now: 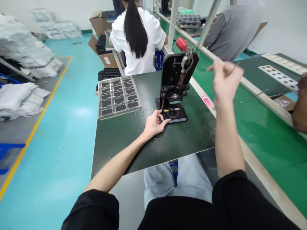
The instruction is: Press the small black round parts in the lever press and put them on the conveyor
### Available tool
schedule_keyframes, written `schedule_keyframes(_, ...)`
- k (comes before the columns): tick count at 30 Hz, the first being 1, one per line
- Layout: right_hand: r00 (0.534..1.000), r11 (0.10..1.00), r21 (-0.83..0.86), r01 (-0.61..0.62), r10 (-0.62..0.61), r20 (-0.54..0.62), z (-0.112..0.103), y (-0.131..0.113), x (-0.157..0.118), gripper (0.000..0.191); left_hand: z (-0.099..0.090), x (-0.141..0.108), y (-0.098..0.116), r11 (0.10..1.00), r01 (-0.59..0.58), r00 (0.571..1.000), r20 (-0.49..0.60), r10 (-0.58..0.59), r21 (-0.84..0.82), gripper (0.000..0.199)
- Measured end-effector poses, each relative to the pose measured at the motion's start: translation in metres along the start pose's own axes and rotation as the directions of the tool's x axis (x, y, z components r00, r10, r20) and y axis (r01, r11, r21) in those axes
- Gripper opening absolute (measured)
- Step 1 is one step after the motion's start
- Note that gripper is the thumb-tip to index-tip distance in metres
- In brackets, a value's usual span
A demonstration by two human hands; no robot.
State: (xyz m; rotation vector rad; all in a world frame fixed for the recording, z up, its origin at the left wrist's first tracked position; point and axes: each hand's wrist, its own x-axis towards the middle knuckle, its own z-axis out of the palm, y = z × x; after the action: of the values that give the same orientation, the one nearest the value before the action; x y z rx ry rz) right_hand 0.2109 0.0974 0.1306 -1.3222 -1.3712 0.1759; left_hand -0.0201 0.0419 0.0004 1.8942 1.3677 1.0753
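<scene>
tweezers (233, 68) in right hand (225, 81), left (153, 124) on press (174, 76)

Left hand (153, 124) resting on black hand press base (174, 114), right hand (225, 81) raised with tweezers (233, 69), clear tray of dark parts (118, 97)

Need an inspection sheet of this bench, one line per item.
Surface: dark green mat on the table, with a green-topped bench alongside on the right.
Job's things: hand-operated bench press with a red lever knob, a dark fixture plate at its base, and a clear tray of dark parts in cells.
Clutter: small pink item beside the mat.
Hands: left hand rests on the fixture plate; right hand is raised, pinching a thin pointed tool.
Cables: nothing seen.
Surroundings: co-worker in white ahead, co-worker in grey beyond the bench, white bagged goods, cardboard boxes, teal floor.
</scene>
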Motion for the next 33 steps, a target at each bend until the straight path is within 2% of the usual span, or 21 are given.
schedule_keyframes(1,0.997,0.991,-0.119,-0.067,0.072,0.042,0.000,0.006,-0.026,0.047,-0.001,0.000,0.000,1.000,0.001,1.000,-0.001,-0.001,-0.001,0.039)
schedule_keyframes(2,0.986,0.982,-0.159,-0.097,0.117,0.119,0.001,0.011,-0.050,0.047,-0.001,0.000,0.000,1.000,0.000,1.000,0.000,0.000,-0.001,0.039)
schedule_keyframes(3,0.970,0.968,-0.221,-0.115,0.157,0.184,0.005,0.013,-0.073,0.045,-0.002,0.000,0.000,1.000,-0.001,1.000,0.002,0.001,-0.002,0.038)
schedule_keyframes(4,0.938,0.920,-0.373,-0.118,0.227,0.262,0.009,0.013,-0.091,0.045,-0.004,0.000,-0.001,1.000,-0.005,1.000,0.004,0.005,-0.002,0.038)
schedule_keyframes(7,0.870,0.783,-0.622,-0.022,0.321,0.373,0.024,0.003,-0.121,0.056,-0.007,0.000,-0.001,1.000,-0.014,1.000,0.007,0.014,0.000,0.038)
schedule_keyframes(10,0.849,0.727,-0.683,0.075,0.312,0.425,0.031,-0.011,-0.121,0.062,-0.010,0.000,-0.001,1.000,-0.016,1.000,0.005,0.016,-0.006,0.038)
schedule_keyframes(14,0.818,0.689,-0.717,0.107,0.349,0.458,0.039,-0.022,-0.112,0.067,-0.014,0.002,-0.001,0.999,-0.023,1.000,-0.005,0.022,-0.025,0.038)
schedule_keyframes(18,0.791,0.709,-0.696,0.111,0.361,0.495,0.044,-0.022,-0.103,0.057,-0.017,0.003,0.001,0.999,-0.036,0.999,0.000,0.036,-0.026,0.038)
schedule_keyframes(20,0.781,0.745,-0.661,0.086,0.361,0.509,0.037,-0.021,-0.101,0.050,-0.018,0.003,0.002,0.999,-0.038,0.999,0.003,0.038,-0.020,0.038)
schedule_keyframes(23,0.809,0.787,-0.617,-0.003,0.365,0.462,0.003,-0.018,-0.113,0.046,-0.020,0.003,0.003,0.999,-0.033,0.999,-0.003,0.033,0.002,0.039)
schedule_keyframes(27,0.845,0.772,-0.618,-0.147,0.423,0.327,-0.077,-0.001,-0.148,0.043,-0.022,0.003,0.003,0.999,-0.027,1.000,-0.012,0.027,0.037,0.042)
schedule_keyframes(28,0.851,0.740,-0.647,-0.183,0.450,0.273,-0.099,0.007,-0.154,0.045,-0.022,0.003,0.003,0.999,-0.027,1.000,-0.012,0.028,0.047,0.043)
schedule_keyframes(30,0.862,0.621,-0.746,-0.241,0.491,0.129,-0.141,0.029,-0.157,0.049,-0.023,0.004,0.003,0.997,-0.026,1.000,-0.016,0.027,0.071,0.044)
schedule_keyframes(33,0.865,0.396,-0.878,-0.267,0.500,-0.037,-0.188,0.075,-0.137,0.056,-0.023,0.005,0.003,0.994,-0.017,1.000,-0.019,0.019,0.106,0.045)
